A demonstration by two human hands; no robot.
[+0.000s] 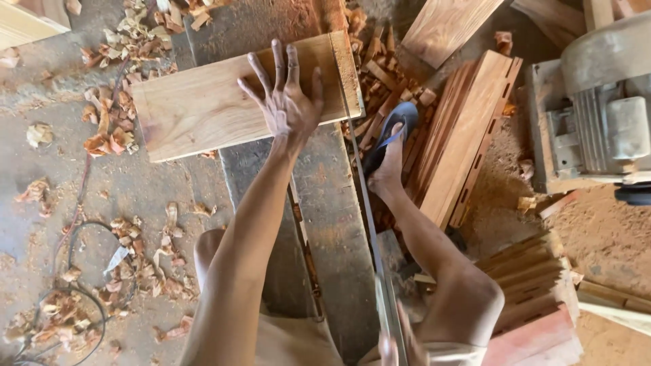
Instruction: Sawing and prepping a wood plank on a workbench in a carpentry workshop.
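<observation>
Your left hand [288, 102] lies flat with fingers [261, 71] spread, gripping nothing, on the board [196, 108] set across the grey worktop [332, 224], while your right hand [393, 346], mostly out of frame, touches a long saw blade [369, 224], its grip hidden.

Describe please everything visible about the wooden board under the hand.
The wooden board is a flat, pale brown rectangular plank with plain grain. It lies crosswise on a grey workbench, slightly tilted, its left part overhanging the floor. The left hand presses flat on it, fingers spread. A thin saw blade meets its right end, beside wood scraps.
</observation>
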